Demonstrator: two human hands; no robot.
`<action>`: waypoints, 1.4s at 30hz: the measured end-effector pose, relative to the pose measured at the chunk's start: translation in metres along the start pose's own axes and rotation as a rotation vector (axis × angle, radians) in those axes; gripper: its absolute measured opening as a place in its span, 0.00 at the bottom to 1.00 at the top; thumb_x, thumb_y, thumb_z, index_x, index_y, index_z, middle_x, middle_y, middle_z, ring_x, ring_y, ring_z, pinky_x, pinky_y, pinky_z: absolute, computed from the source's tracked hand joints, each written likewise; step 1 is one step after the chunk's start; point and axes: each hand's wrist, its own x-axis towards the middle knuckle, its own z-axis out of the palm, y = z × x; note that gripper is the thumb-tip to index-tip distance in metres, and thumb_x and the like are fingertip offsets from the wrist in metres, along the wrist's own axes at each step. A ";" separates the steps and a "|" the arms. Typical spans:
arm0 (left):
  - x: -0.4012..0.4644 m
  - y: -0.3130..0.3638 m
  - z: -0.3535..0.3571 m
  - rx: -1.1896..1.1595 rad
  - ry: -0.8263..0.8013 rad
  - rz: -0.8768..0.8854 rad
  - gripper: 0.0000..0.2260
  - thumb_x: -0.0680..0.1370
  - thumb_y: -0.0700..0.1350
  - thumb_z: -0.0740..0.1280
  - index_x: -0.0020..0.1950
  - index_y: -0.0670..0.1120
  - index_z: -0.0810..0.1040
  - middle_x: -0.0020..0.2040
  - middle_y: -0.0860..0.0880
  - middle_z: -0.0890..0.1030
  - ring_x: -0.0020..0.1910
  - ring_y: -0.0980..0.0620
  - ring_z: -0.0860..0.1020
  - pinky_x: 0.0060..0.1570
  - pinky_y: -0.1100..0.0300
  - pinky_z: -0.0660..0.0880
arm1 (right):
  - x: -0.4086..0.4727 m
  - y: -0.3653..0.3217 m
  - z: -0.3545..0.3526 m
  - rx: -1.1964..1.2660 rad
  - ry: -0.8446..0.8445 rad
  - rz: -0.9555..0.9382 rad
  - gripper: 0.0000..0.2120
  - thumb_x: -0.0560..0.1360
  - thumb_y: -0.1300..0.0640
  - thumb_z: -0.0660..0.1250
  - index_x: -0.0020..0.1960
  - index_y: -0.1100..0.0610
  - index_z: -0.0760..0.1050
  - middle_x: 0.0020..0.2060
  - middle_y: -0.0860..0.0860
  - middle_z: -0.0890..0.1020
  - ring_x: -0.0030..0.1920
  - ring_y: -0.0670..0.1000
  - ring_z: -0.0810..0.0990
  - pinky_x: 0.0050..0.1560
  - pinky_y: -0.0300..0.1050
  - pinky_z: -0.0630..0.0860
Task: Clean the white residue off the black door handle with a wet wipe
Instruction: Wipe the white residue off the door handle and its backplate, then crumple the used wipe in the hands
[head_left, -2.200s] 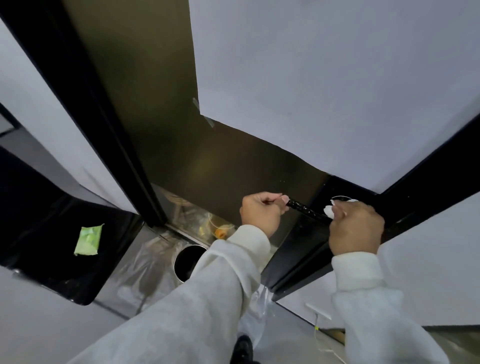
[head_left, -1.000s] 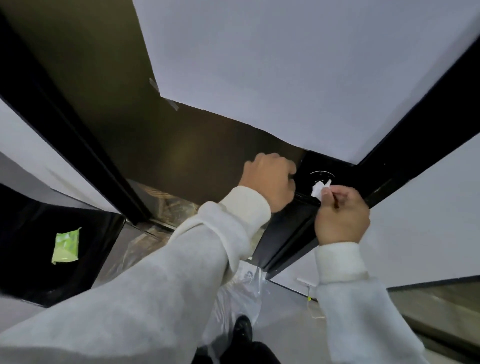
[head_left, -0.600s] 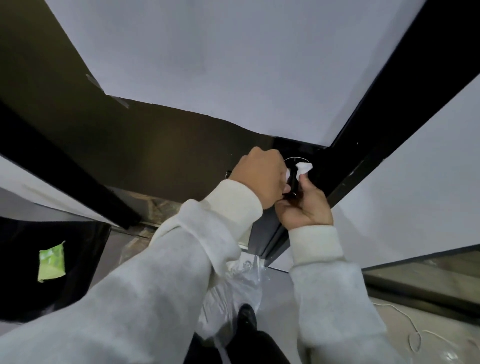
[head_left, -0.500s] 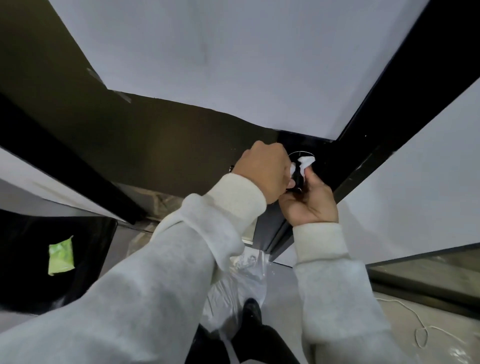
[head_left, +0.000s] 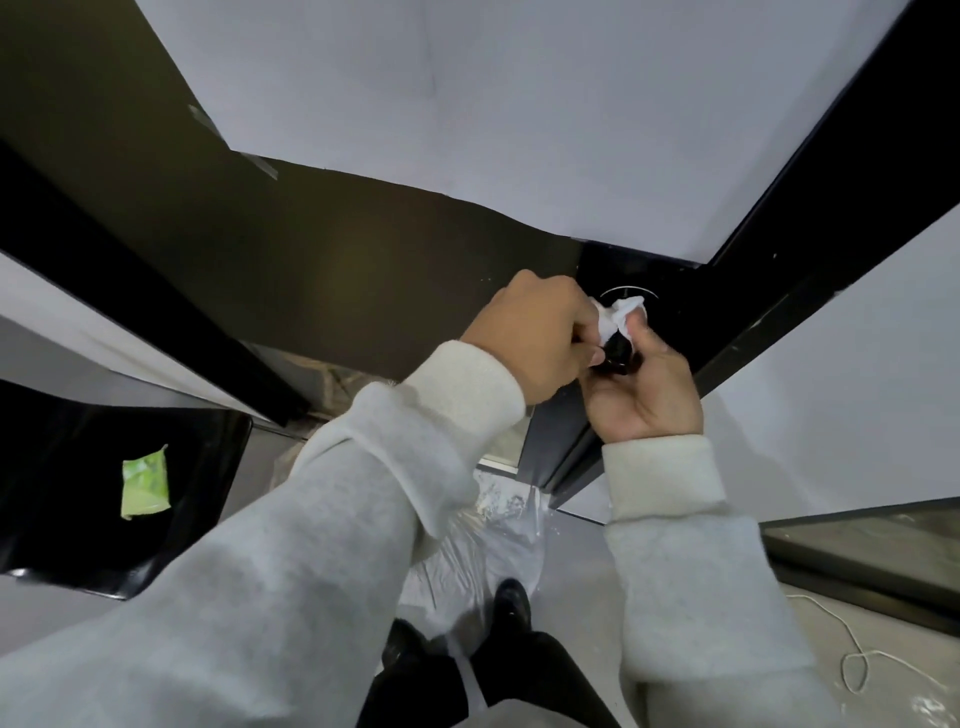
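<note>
The black door handle (head_left: 616, 359) sticks out of a black door plate with a round rosette (head_left: 649, 292); only a short dark piece of it shows between my hands. A crumpled white wet wipe (head_left: 620, 313) is bunched around the handle near the rosette. My right hand (head_left: 647, 397) is palm up under the handle, with its thumb pressing the wipe against it. My left hand (head_left: 535, 338) is closed on the handle's left part, knuckles up, touching the wipe. No white residue can be made out.
White paper (head_left: 467, 130) covers the door's upper part, and a black frame (head_left: 831, 234) runs to the right. A green wipes packet (head_left: 145, 483) lies on a black surface (head_left: 62, 519) at lower left. Plastic sheeting (head_left: 493, 535), my shoe (head_left: 511, 605) and a white cord (head_left: 857, 660) are on the floor.
My right hand has turned palm up and slid under the handle with the wipe. My left hand has moved from the handle's tip in toward the rosette, so the hands now touch.
</note>
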 end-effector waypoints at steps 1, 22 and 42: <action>-0.003 -0.007 -0.002 0.000 0.001 0.017 0.04 0.75 0.53 0.73 0.46 0.56 0.87 0.46 0.51 0.85 0.50 0.48 0.80 0.57 0.51 0.77 | 0.003 0.003 -0.003 -0.084 0.063 -0.120 0.07 0.79 0.61 0.66 0.53 0.64 0.77 0.43 0.58 0.84 0.38 0.54 0.85 0.36 0.44 0.80; -0.042 -0.059 0.018 -0.995 0.575 -0.344 0.06 0.75 0.38 0.75 0.48 0.36 0.85 0.44 0.38 0.86 0.42 0.45 0.87 0.47 0.54 0.83 | -0.042 0.021 -0.026 0.000 0.008 -0.080 0.04 0.81 0.60 0.64 0.51 0.58 0.77 0.38 0.49 0.86 0.45 0.47 0.87 0.61 0.51 0.79; -0.088 -0.118 0.032 -0.911 0.540 -0.431 0.09 0.74 0.38 0.69 0.47 0.49 0.85 0.43 0.44 0.86 0.43 0.49 0.82 0.48 0.46 0.80 | -0.058 0.091 0.040 -0.800 -0.110 -0.276 0.08 0.72 0.66 0.75 0.38 0.59 0.77 0.37 0.54 0.85 0.39 0.51 0.86 0.43 0.44 0.83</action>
